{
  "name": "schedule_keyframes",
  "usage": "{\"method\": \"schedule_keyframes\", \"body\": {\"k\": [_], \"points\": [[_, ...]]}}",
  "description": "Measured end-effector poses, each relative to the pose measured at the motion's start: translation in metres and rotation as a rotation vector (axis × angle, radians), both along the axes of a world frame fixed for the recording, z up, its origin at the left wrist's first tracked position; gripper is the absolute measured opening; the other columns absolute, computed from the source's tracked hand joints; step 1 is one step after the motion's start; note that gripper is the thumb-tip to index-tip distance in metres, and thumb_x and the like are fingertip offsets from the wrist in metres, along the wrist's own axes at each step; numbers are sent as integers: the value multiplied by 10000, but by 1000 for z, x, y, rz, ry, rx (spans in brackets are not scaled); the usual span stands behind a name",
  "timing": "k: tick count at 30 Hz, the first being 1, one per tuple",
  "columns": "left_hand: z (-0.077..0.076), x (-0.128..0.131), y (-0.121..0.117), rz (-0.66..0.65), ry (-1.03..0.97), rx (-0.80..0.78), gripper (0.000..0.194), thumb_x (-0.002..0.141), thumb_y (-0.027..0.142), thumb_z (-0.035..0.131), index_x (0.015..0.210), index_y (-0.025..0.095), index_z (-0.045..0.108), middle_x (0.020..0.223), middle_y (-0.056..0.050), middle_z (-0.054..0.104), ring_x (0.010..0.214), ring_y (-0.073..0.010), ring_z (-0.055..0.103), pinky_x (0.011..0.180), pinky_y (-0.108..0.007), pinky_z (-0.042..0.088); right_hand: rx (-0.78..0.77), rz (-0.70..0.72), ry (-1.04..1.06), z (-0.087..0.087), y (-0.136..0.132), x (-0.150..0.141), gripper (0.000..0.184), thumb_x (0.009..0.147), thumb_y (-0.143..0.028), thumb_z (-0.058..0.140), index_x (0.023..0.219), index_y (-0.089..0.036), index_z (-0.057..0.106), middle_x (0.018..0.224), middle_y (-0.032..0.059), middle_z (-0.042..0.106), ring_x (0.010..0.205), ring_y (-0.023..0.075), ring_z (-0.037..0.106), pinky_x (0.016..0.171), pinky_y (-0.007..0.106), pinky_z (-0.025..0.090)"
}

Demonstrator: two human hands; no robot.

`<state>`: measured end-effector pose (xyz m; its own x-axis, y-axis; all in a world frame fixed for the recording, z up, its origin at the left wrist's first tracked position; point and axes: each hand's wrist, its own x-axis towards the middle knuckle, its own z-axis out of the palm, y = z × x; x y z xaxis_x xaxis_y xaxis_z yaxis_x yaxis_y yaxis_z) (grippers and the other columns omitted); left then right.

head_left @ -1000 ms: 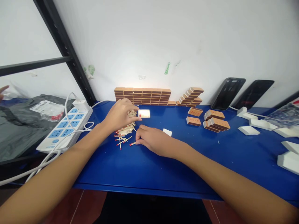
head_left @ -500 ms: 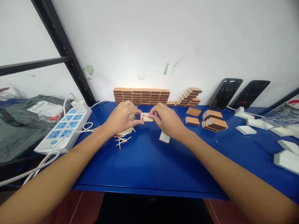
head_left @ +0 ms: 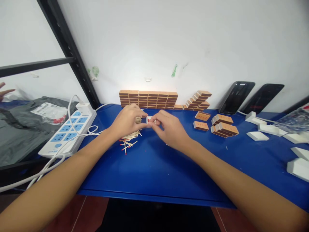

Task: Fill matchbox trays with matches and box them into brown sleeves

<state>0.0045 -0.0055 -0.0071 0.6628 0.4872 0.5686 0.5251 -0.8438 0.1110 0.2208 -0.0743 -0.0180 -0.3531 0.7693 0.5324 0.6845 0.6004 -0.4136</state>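
Observation:
A small white matchbox tray (head_left: 148,118) with red-tipped matches in it is held above the blue table. My left hand (head_left: 127,120) grips the tray's left end between thumb and fingers. My right hand (head_left: 166,127) is closed over the tray, thumb and forefinger pinched at the red match heads near its left end. Its fingers hide most of the tray and the matches. Below and behind my left hand lies a heap of loose matches (head_left: 127,137), partly covered by that hand.
A wall of stacked matchboxes (head_left: 149,98) stands at the back, with a stepped stack (head_left: 198,100) and several loose matchboxes (head_left: 224,128) to the right. Two black phones (head_left: 238,96) lean on the wall. White blocks (head_left: 257,136) lie right; a power strip (head_left: 70,132) with cables lies left.
My right hand has moved left along the tray, from its right end to the match heads, covering more of it. The white piece on the table is now hidden. The view has shifted slightly.

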Motion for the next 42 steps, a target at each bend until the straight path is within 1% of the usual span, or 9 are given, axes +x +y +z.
{"method": "schedule_keyframes", "body": {"k": [4,8,12,15,20,23,29,38,42], "points": [[-2,-2,4,35,2,11,184,863,289,797,1033,219,802,955,-64,768,976,-263,636,876,-413,498,-89,209,-102,-8,-16,-23,80,1015,-244,619,1034,-196,680,1038,49,646,885,167,598,787,306,447],[-1,-3,4,35,-9,10,219,875,372,810,1024,211,806,943,-71,757,963,-262,629,870,-413,491,-178,300,-190,-13,-18,-34,135,1019,-226,624,1130,-185,688,1126,82,619,1001,199,606,862,341,490],[0,-2,3,35,5,11,310,840,466,850,1016,215,801,926,-63,750,947,-257,621,870,-410,486,-268,288,-232,-10,-18,-35,95,1027,-202,605,1003,-165,690,1087,77,616,971,194,594,847,338,492],[0,-2,3,35,20,22,338,823,480,866,1014,210,797,919,-59,746,939,-253,620,870,-405,482,-258,293,-258,-9,-21,-37,122,1041,-207,581,976,-159,672,1072,80,615,993,203,592,876,353,493],[1,-3,4,31,9,29,348,813,482,874,1023,217,793,951,-56,746,964,-255,630,880,-404,483,-151,323,-259,-12,-26,-45,98,1036,-242,606,1073,-171,662,1119,91,616,1070,226,591,927,378,514],[1,-4,5,35,5,30,340,810,482,875,1009,219,794,947,-58,741,959,-257,631,871,-406,482,-129,318,-259,-13,-26,-49,185,1024,-261,630,1182,-165,647,1180,110,605,1120,245,588,952,405,525],[1,-4,5,38,16,22,344,814,494,869,1023,232,792,942,-57,738,950,-257,629,860,-404,480,-179,326,-265,-13,-26,-50,137,1056,-255,573,1059,-169,680,1116,85,607,1007,202,610,934,380,521],[1,-5,4,38,28,38,333,826,483,864,1017,221,790,926,-49,742,938,-250,626,856,-399,476,-234,297,-334,-10,-29,-34,150,1062,-251,554,1016,-164,667,1087,81,604,932,188,609,841,343,507],[1,-4,4,39,35,24,315,832,480,858,1020,237,788,939,-49,744,943,-250,631,861,-400,476,-207,311,-337,-8,-32,-28,135,1028,-290,629,1112,-187,654,1109,73,608,928,189,611,816,331,501]]}}
